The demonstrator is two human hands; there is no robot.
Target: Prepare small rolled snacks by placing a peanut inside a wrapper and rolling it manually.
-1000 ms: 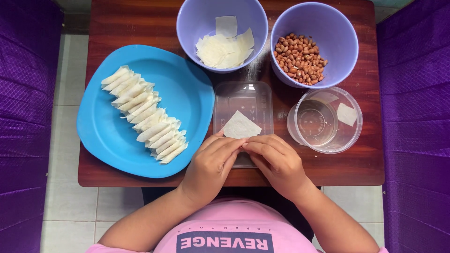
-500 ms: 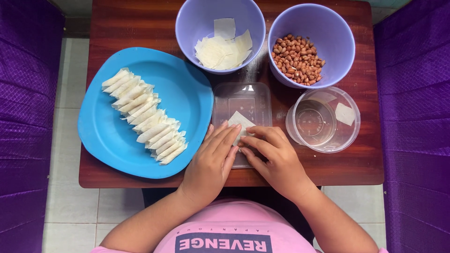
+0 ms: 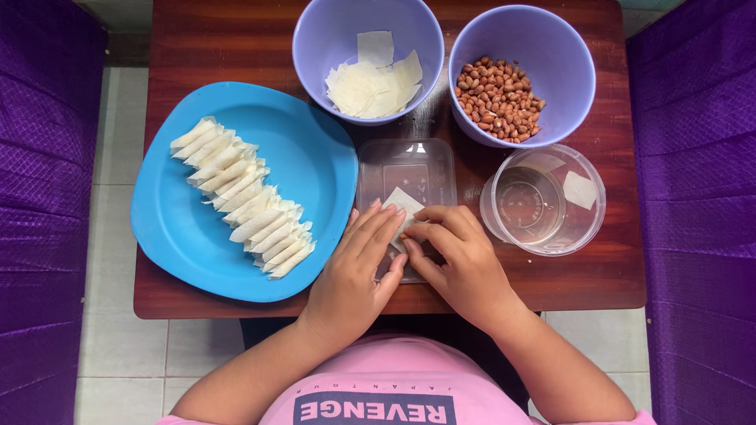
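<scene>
Pale, thin wrapper [image 3: 402, 206] lies on the clear tray lid [image 3: 405, 169], half covered by both hands. Left hand [image 3: 354, 264] presses flat with fingers extended to steady it; right hand [image 3: 457, 256] has fingers curled, pinching the wrapper's edge for folding. Left of the fingers, finished rolls [image 3: 240, 197] line the blue plate [image 3: 315, 149].

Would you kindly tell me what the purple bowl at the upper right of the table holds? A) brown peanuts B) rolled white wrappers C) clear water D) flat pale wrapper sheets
A: the right-hand purple bowl is filled with a heap of brown peanuts, while the flat wrapper sheets lie in the other purple bowl to its left.
</scene>
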